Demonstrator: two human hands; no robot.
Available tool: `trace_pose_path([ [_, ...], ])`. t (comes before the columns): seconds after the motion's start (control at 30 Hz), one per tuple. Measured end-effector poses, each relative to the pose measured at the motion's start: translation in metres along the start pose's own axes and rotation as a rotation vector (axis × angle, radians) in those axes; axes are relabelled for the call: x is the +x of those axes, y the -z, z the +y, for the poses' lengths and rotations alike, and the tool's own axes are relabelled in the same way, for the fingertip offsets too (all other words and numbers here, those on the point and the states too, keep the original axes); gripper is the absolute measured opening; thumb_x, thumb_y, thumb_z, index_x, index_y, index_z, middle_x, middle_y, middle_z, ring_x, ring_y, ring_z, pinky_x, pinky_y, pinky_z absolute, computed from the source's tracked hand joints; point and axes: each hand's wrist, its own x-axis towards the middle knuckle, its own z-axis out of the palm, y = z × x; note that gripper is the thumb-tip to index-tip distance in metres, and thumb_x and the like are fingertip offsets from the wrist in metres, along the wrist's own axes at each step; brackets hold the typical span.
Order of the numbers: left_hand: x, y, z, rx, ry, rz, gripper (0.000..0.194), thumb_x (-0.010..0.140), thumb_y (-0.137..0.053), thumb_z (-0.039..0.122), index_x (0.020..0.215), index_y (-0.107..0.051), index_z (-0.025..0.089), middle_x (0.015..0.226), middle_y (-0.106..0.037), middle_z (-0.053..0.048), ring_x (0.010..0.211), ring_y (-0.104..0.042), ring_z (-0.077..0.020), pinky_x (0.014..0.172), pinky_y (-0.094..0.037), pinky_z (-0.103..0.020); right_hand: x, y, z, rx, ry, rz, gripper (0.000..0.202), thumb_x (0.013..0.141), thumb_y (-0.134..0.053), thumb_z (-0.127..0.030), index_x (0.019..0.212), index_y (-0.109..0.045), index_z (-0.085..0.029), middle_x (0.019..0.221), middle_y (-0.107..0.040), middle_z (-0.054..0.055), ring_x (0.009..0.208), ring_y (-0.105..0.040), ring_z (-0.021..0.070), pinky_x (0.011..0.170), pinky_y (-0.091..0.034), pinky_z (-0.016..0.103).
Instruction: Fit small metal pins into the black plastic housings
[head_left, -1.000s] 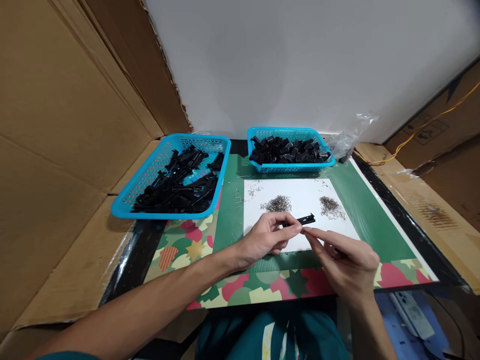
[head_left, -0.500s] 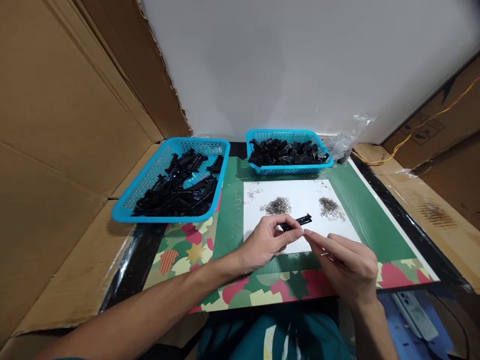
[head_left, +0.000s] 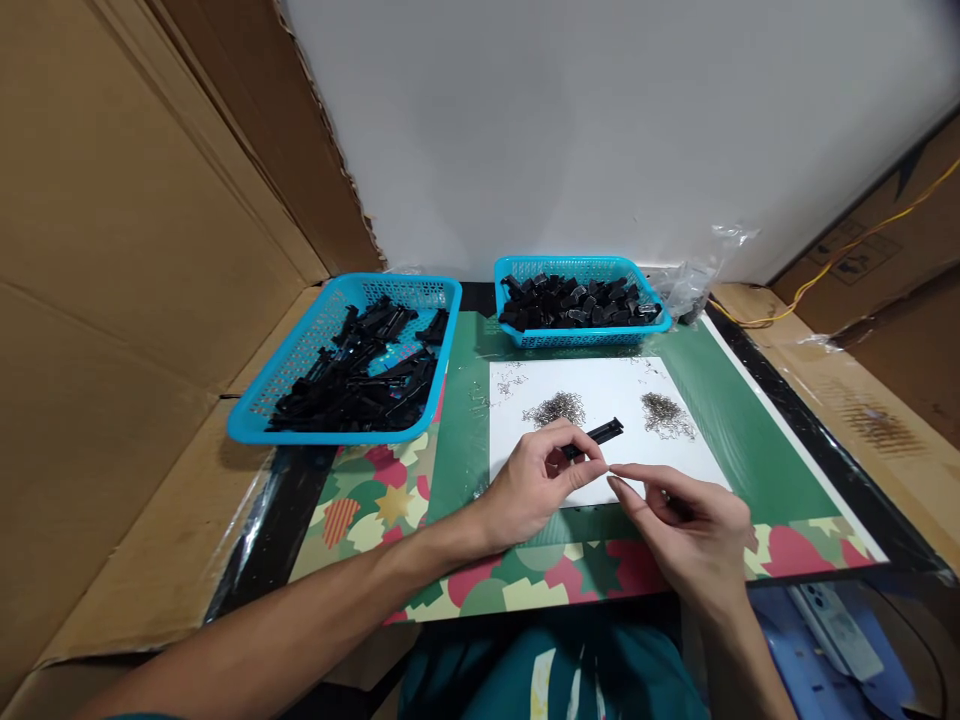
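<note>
A slim black plastic part (head_left: pixel 604 432) is gripped in my left hand (head_left: pixel 534 482), its far end sticking out to the upper right over the white sheet (head_left: pixel 616 385). My right hand (head_left: pixel 691 530) is at the left fingertips, its index finger reaching them and its thumb a little apart below. Nothing can be made out between the right finger and thumb. Beyond my hands, two piles of tiny metal wire pieces lie on the sheet, one at the left (head_left: pixel 559 409) and one at the right (head_left: pixel 663 414).
A blue basket (head_left: pixel 255 408) of long black parts stands at the left. Another blue basket (head_left: pixel 592 338) with small black pieces is at the back, beside a clear plastic bag (head_left: pixel 694 287). A phone (head_left: pixel 838 630) lies low at the right. Cardboard walls flank the table.
The right thumb and index finger have parted, and the small white piece seen by my right hand no longer shows. The black part has tilted slightly in my left hand.
</note>
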Motion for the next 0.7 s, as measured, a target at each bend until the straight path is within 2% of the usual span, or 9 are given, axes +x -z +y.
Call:
trace_pose_path([
  [0.17,-0.001,0.000,0.002,0.054,-0.021,0.005,0.027,0.098,-0.075,0.042,0.092,-0.075,0.016,0.090,-0.059,-0.001,0.081,-0.053,-0.0144,0.071,-0.039,-0.026,-0.007,-0.007,0.002,0.150,-0.208,0.032,0.013,0.093,-0.079,-0.032,0.093,-0.085,-0.020,0.060,-0.035,-0.007,0.051,-0.032,0.0091,0.048,-0.027,0.024],
  [0.27,-0.003,0.001,0.002,0.021,-0.013,-0.040,0.032,0.107,-0.059,0.044,0.102,-0.075,0.016,0.097,-0.058,-0.003,0.081,-0.053,-0.0137,0.070,-0.041,-0.026,-0.007,-0.010,-0.001,0.155,-0.233,0.092,0.014,0.093,-0.079,-0.032,0.090,-0.084,-0.019,0.060,-0.039,-0.006,0.051,-0.034,0.0089,0.048,-0.028,0.024],
  [0.33,-0.004,0.002,0.001,-0.039,0.008,-0.082,0.039,0.112,-0.047,0.045,0.112,-0.075,0.017,0.098,-0.055,-0.003,0.075,-0.050,-0.0123,0.065,-0.040,-0.025,-0.008,-0.013,-0.004,0.097,-0.186,0.165,0.010,0.092,-0.080,-0.029,0.090,-0.083,-0.020,0.060,-0.038,-0.007,0.051,-0.034,0.0086,0.047,-0.029,0.023],
  [0.4,-0.005,0.002,-0.001,-0.101,0.034,-0.107,0.041,0.112,-0.043,0.046,0.122,-0.072,0.018,0.095,-0.052,-0.003,0.070,-0.046,-0.0111,0.059,-0.039,-0.023,-0.008,-0.015,-0.006,-0.005,-0.097,0.249,0.005,0.091,-0.080,-0.025,0.090,-0.083,-0.021,0.058,-0.036,-0.008,0.050,-0.032,0.0084,0.047,-0.029,0.023],
  [0.57,-0.005,-0.003,-0.004,-0.275,0.049,-0.094,0.037,0.106,-0.061,0.047,0.135,-0.053,0.025,0.111,-0.059,-0.005,0.070,-0.051,-0.0097,0.054,-0.042,-0.019,-0.007,-0.016,-0.010,-0.190,0.137,0.335,0.005,0.090,-0.080,-0.017,0.091,-0.083,-0.021,0.055,-0.039,-0.009,0.046,-0.034,0.0076,0.046,-0.032,0.023],
  [0.7,-0.005,-0.004,-0.003,-0.340,0.043,-0.083,0.045,0.100,-0.074,0.040,0.136,-0.050,0.027,0.105,-0.063,-0.003,0.081,-0.060,-0.0110,0.069,-0.050,-0.019,-0.006,-0.014,-0.009,-0.190,0.199,0.299,0.012,0.090,-0.079,-0.012,0.095,-0.082,-0.023,0.054,-0.049,-0.009,0.044,-0.038,0.0077,0.047,-0.035,0.023],
])
